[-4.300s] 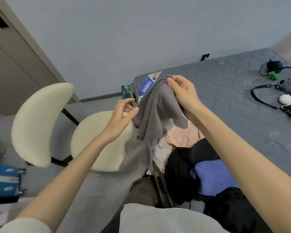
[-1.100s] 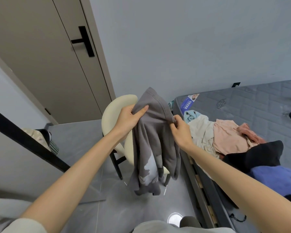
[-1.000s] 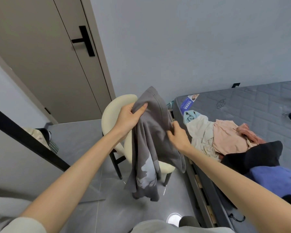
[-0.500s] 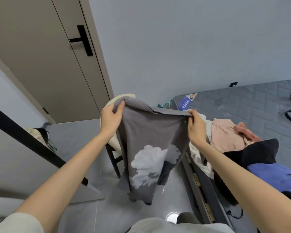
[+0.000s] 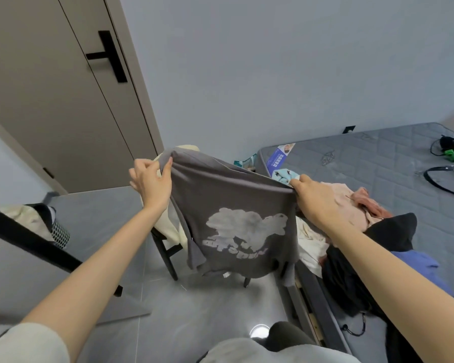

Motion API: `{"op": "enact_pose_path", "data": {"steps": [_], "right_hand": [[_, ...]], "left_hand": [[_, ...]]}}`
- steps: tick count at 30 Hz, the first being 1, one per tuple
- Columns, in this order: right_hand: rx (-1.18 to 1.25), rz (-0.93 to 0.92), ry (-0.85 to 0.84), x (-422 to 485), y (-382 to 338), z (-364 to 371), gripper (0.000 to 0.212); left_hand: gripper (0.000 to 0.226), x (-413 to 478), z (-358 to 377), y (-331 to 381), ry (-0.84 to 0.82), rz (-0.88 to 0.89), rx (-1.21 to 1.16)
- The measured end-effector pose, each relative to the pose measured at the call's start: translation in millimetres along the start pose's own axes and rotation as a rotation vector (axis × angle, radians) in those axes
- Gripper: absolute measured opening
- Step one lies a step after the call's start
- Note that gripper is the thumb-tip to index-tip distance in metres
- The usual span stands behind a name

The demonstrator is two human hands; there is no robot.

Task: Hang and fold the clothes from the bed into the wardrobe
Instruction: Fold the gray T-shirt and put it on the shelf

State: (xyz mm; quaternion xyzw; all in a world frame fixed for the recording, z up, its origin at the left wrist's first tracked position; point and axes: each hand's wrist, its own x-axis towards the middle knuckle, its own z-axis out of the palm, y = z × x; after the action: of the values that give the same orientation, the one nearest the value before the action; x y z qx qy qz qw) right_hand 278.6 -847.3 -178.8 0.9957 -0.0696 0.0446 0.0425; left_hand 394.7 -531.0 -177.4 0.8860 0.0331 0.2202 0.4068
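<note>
1. Grey T-shirt [image 5: 233, 221] hangs spread in the air before a chair [image 5: 168, 229], one top corner pinched by the left hand [image 5: 150, 183].
2. The right hand [image 5: 317, 197] pinches the other corner.
3. More clothes [image 5: 388, 231] lie heaped on the bed [image 5: 364, 163]; most work likely remains.

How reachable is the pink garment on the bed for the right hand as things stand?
Likely yes, once freed: the pink garment lies uncovered just past the right hand, nothing between. But that hand pinches the grey T-shirt and must release first.
</note>
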Motion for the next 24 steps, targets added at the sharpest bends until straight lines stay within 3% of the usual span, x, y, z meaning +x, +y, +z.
{"op": "enact_pose_path", "data": {"steps": [3, 7, 10, 12, 15, 20, 24], "right_hand": [[0.021, 0.117, -0.039, 14.2, 3.8, 4.0, 0.027], [0.185, 0.246, -0.142, 44.9, 12.8, 27.1, 0.027], [0.466, 0.309, -0.163, 85.4, 14.5, 49.5, 0.020], [0.794, 0.409, -0.178, 115.9, 13.8, 64.2, 0.021], [1.107, 0.477, -0.187, 168.8, 17.3, 86.9, 0.022], [1.048, 0.217, -0.114, 259.9, 28.5, 112.2, 0.027], [1.105, 0.176, -0.195, 316.4, 33.0, 130.0, 0.029]], "left_hand": [[0.046, 10.1, 14.3, -6.1, -0.043, -0.086, -0.007], [0.051, 24.4, 38.5, -14.7, -0.160, -0.359, 0.004], [0.047, 43.4, 65.1, -17.7, -0.259, -0.581, -0.268], [0.042, 57.4, 84.0, -16.1, -0.348, -0.713, -0.496], [0.051, 81.8, 121.0, -14.4, -0.338, -0.732, -0.561], [0.048, 124.1, 187.2, -8.7, -0.247, -0.686, -0.500], [0.048, 151.4, 224.8, -9.2, -0.192, -0.584, -0.287]]}}
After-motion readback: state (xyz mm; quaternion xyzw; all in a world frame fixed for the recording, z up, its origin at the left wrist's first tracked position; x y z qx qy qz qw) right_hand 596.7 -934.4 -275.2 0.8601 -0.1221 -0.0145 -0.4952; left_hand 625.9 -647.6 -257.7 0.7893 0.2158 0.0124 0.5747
